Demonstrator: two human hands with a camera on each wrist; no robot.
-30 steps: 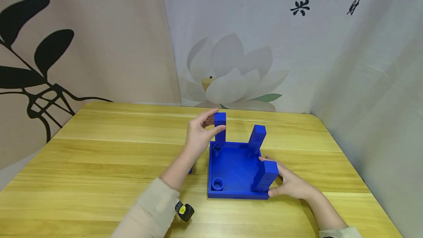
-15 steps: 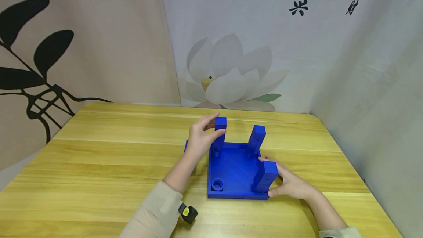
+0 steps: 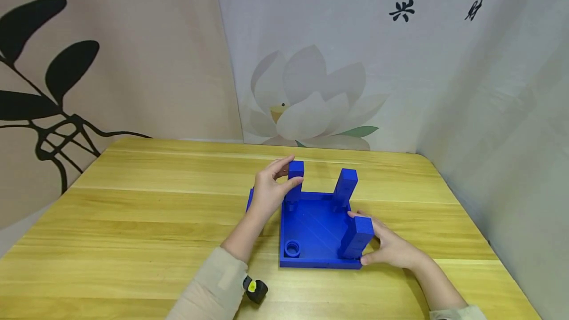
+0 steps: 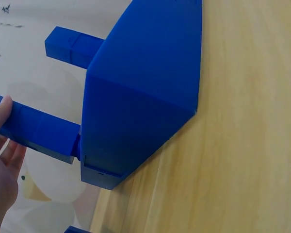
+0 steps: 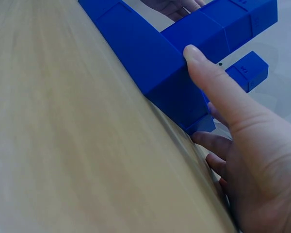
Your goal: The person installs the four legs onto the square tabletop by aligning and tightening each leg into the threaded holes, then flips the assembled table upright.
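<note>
Blue tray (image 3: 317,228) (head view): lies on the wooden table (image 3: 133,221); take it as your reference.
Left hand (image 3: 268,190) (head view): your thumb and fingers pinch the held leg (image 3: 296,171) near its top, over the tray's far-left corner.
Right hand (image 3: 393,247) (head view): you grip the tray's near-right corner, beside the near-right leg (image 3: 357,236).
Far-right leg (image 3: 345,185) (head view): stands at the tray's far-right corner.
Bare socket (image 3: 292,248) (head view): occupies the tray's near-left corner.
Leg neck (image 4: 77,148) (left wrist view): shows between held leg and tray; you are probably seating this leg.
Corner grip (right wrist view): your thumb and fingers straddle the tray's corner; pressure cannot be told.
Next move: likely calls for aligned pressing or turning while you brace the tray.
</note>
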